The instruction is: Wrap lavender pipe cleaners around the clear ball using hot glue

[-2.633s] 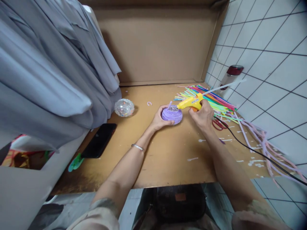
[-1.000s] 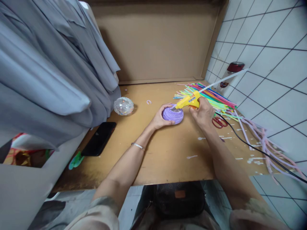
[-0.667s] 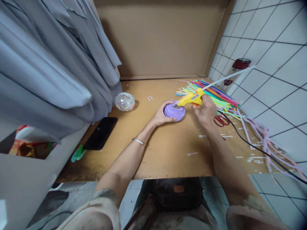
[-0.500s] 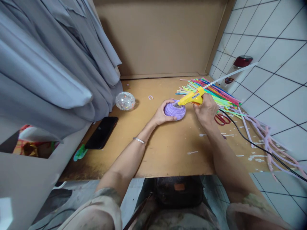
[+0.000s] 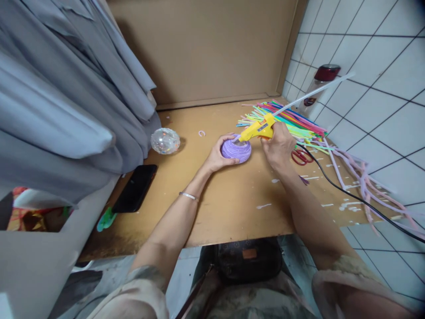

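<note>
My left hand [image 5: 217, 155] is wrapped around the left side of a ball wound in purple pipe cleaners [image 5: 237, 153], holding it over the table. A yellow hot glue gun [image 5: 258, 128] is gripped in my right hand [image 5: 280, 144]. Its nozzle reaches the opening at the top of the ball; whether the tip touches the surface I cannot tell. A long translucent glue stick [image 5: 312, 94] juts from the gun's back end, up and to the right.
Bundled colourful pipe cleaners [image 5: 292, 119] lie at the back right, beside red-handled scissors [image 5: 301, 156]. The gun's black cord [image 5: 335, 187] runs off to the right. Left of my hands are a clear ball [image 5: 165, 141], a black phone [image 5: 135, 188] and a grey curtain [image 5: 76, 88].
The whole view has shifted slightly, so things appear further left. Both hands keep their grips, and the glue gun's nozzle stays at the ball's opening.
</note>
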The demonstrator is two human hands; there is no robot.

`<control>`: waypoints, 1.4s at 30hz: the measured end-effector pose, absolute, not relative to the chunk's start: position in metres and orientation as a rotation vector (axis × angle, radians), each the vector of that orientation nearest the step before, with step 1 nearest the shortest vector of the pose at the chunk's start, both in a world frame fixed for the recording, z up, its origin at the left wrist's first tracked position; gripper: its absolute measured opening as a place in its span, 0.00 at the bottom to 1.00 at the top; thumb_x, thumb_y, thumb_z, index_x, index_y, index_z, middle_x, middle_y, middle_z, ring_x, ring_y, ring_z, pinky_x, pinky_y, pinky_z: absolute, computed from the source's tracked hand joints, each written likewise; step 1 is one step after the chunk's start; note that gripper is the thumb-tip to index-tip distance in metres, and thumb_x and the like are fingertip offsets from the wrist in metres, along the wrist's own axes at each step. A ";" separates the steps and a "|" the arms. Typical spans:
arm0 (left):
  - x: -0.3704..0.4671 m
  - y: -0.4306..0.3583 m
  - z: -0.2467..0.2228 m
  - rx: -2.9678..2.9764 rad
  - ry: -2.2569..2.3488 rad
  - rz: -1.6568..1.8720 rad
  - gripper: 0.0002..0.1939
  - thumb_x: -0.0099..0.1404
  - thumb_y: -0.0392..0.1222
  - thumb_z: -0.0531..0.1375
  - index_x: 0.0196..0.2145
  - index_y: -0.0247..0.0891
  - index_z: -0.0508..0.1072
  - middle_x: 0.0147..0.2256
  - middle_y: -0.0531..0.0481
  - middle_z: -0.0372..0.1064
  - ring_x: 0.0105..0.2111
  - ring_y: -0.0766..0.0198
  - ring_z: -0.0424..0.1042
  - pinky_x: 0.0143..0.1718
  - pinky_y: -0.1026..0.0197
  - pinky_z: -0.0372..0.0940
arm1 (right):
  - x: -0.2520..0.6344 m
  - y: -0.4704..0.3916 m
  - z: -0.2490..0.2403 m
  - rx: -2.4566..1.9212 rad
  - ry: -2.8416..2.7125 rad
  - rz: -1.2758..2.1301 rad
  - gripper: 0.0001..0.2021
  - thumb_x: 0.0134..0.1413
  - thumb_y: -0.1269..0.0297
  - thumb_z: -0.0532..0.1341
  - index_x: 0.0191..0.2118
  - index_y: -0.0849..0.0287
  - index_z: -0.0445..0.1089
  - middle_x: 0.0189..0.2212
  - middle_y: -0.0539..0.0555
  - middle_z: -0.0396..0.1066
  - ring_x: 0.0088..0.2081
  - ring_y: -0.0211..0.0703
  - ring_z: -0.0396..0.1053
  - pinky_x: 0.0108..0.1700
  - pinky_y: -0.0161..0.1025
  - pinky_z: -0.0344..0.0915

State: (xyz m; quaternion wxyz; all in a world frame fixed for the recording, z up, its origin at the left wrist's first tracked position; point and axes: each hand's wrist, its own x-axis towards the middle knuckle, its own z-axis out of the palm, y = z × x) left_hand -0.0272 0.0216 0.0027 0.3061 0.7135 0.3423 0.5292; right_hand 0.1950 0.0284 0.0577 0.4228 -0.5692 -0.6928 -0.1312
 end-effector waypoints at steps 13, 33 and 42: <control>-0.026 0.020 0.004 1.901 0.904 1.394 0.47 0.42 0.62 0.76 0.55 0.41 0.66 0.64 0.36 0.62 0.65 0.43 0.64 0.68 0.40 0.55 | 0.193 0.030 0.056 -1.442 -1.685 -0.309 0.10 0.57 0.59 0.60 0.43 0.55 0.67 0.38 0.58 0.72 0.40 0.53 0.69 0.38 0.44 0.62; -0.024 0.021 0.000 1.924 0.947 1.420 0.46 0.43 0.63 0.74 0.55 0.42 0.66 0.64 0.37 0.61 0.67 0.43 0.60 0.68 0.40 0.53 | 0.220 0.067 0.008 -1.788 -1.498 -0.014 0.20 0.44 0.49 0.62 0.38 0.60 0.67 0.40 0.66 0.73 0.43 0.60 0.71 0.45 0.56 0.68; -0.024 0.022 0.000 1.946 1.010 1.428 0.44 0.45 0.56 0.75 0.57 0.42 0.66 0.66 0.36 0.57 0.68 0.41 0.57 0.69 0.39 0.51 | 0.209 0.053 0.023 -1.821 -1.704 -0.314 0.22 0.45 0.54 0.64 0.41 0.67 0.70 0.45 0.75 0.71 0.50 0.69 0.66 0.52 0.67 0.59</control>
